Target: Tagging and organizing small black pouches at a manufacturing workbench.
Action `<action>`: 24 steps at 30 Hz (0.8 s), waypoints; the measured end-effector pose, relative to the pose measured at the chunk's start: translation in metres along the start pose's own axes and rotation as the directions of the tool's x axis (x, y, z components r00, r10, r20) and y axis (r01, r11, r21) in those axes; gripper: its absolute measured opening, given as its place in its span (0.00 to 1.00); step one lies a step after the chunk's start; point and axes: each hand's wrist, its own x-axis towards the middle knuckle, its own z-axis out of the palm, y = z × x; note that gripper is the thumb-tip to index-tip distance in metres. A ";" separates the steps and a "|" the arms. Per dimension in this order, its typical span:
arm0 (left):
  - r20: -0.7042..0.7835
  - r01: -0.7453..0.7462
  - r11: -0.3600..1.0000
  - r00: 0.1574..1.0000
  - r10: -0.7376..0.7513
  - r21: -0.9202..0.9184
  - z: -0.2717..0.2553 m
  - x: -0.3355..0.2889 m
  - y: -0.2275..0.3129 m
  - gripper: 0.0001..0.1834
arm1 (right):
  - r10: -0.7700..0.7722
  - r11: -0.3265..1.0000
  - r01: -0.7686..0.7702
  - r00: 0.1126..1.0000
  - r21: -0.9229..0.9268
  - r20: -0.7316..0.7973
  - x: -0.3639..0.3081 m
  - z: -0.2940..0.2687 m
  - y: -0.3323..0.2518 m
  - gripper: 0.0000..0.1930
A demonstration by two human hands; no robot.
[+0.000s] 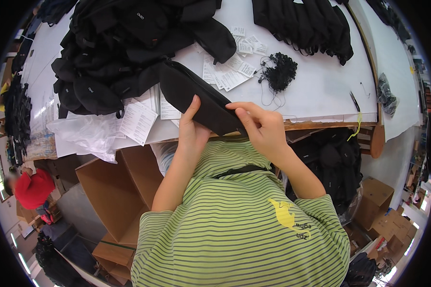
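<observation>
A flat black zippered pouch (pixel 192 92) is held up at a slant over the table's near edge. My left hand (pixel 192 128) grips its lower left side, thumb on the front face and the fingers behind it. With thumb and forefinger closed, my right hand (pixel 262 130) pinches the pouch's right edge, by the long seam. Whether a zip pull is between those fingertips is hidden. Printed white paper slips (pixel 230 71) lie just beyond the pouch, and a tangle of black cords (pixel 278 71) is to their right.
Black bags (pixel 105 62) form a big heap at the left; more black pouches (pixel 304 24) lie in a row at the far right. Clear plastic bags (pixel 88 134) hang over the near edge. Thread snips (pixel 355 101) lie at right. An open carton (pixel 117 191) stands below.
</observation>
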 end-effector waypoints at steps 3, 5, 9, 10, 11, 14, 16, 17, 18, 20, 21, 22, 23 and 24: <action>-0.057 -0.080 0.997 0.995 0.079 -0.015 0.007 -0.005 0.005 0.19 | 0.312 0.923 -0.280 0.946 0.264 -0.086 -0.006 0.004 0.002 0.10; -0.078 -0.134 0.991 0.988 0.135 0.016 0.011 -0.007 0.009 0.20 | 0.446 0.816 -0.391 0.894 0.426 -0.034 -0.011 0.006 0.007 0.11; -0.036 -0.222 0.960 0.972 0.231 0.169 0.020 -0.015 0.021 0.21 | 0.399 0.835 -0.400 0.913 0.378 0.086 -0.017 0.005 0.018 0.11; -0.003 -0.208 0.946 0.976 0.216 0.247 0.021 -0.016 0.023 0.23 | 0.307 0.871 -0.303 0.950 0.388 0.052 -0.014 0.003 0.022 0.11; -0.003 -0.209 0.947 0.976 0.216 0.246 0.018 -0.016 0.023 0.23 | 0.212 0.897 -0.201 0.977 0.394 0.017 -0.010 0.001 0.026 0.12; 0.224 0.034 0.903 0.964 -0.142 0.429 0.020 -0.018 0.020 0.30 | 0.169 0.730 -0.156 0.985 0.665 0.045 0.010 -0.001 0.020 0.14; 0.218 0.056 0.874 0.959 -0.181 0.483 0.029 -0.026 0.012 0.31 | 0.212 0.718 -0.151 0.977 0.679 -0.007 0.022 0.002 0.015 0.14; 0.220 0.073 0.865 0.953 -0.207 0.497 0.029 -0.027 0.009 0.33 | 0.255 0.656 -0.140 0.966 0.741 -0.043 0.032 -0.002 0.007 0.14; 0.224 0.070 0.865 0.953 -0.206 0.497 0.031 -0.028 0.010 0.33 | 0.299 0.589 -0.122 0.951 0.799 -0.076 0.039 -0.005 0.003 0.14; 0.181 0.160 0.868 0.945 -0.272 0.471 0.034 -0.030 0.013 0.32 | 0.280 0.639 -0.088 0.952 0.764 -0.125 0.041 -0.007 0.013 0.12; 0.180 0.158 0.869 0.946 -0.270 0.470 0.034 -0.030 0.014 0.32 | 0.240 0.764 -0.047 0.947 0.644 -0.215 0.040 -0.007 0.016 0.10; 0.169 0.160 0.878 0.951 -0.260 0.452 0.033 -0.030 0.014 0.32 | 0.185 0.865 -0.012 0.937 0.502 -0.296 0.039 -0.007 0.017 0.08; 0.158 0.162 0.886 0.955 -0.252 0.434 0.033 -0.029 0.014 0.32 | 0.199 0.872 -0.018 0.926 0.490 -0.322 0.041 -0.006 0.017 0.06; 0.154 0.167 0.887 0.955 -0.255 0.432 0.033 -0.029 0.013 0.32 | 0.203 0.871 -0.023 0.926 0.490 -0.318 0.040 -0.006 0.016 0.06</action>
